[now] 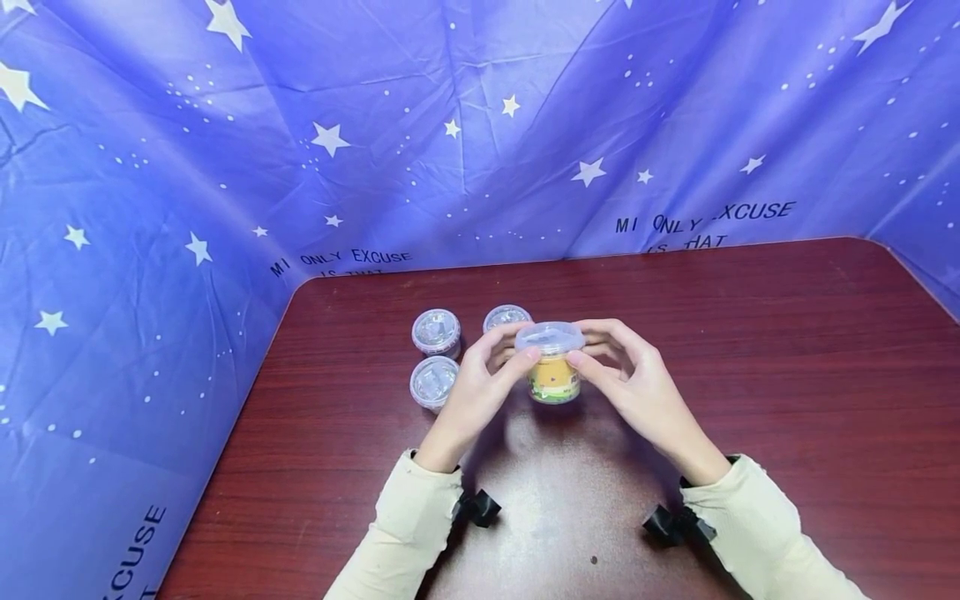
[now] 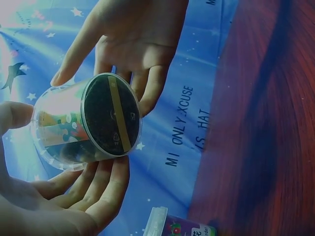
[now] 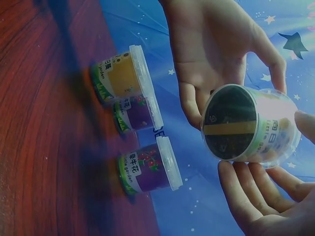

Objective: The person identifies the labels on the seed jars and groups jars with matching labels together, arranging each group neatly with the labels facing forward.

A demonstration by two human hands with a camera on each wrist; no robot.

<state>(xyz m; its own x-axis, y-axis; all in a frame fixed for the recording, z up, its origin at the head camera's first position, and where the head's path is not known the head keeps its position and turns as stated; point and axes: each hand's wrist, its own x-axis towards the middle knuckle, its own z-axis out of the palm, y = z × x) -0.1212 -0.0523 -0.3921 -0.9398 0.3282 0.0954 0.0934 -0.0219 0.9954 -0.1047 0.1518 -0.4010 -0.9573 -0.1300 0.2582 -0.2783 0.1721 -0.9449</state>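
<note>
A small clear plastic cup (image 1: pixel 553 383) with a transparent lid (image 1: pixel 550 336) and a yellow printed label is held over the table between both hands. My left hand (image 1: pixel 483 383) grips its left side, thumb on the front near the rim and fingers around behind. On the opposite side my right hand (image 1: pixel 637 383) grips it the same way. In the left wrist view the cup's base (image 2: pixel 110 115) shows dark contents with a tan strip across it.
Three similar lidded cups stand on the dark red wooden table (image 1: pixel 787 358): a yellow-labelled cup (image 3: pixel 120 76), a purple-labelled cup (image 3: pixel 133 113) and another purple cup (image 3: pixel 145 167). A blue star-printed cloth (image 1: pixel 450 167) hangs behind the table and along its left side.
</note>
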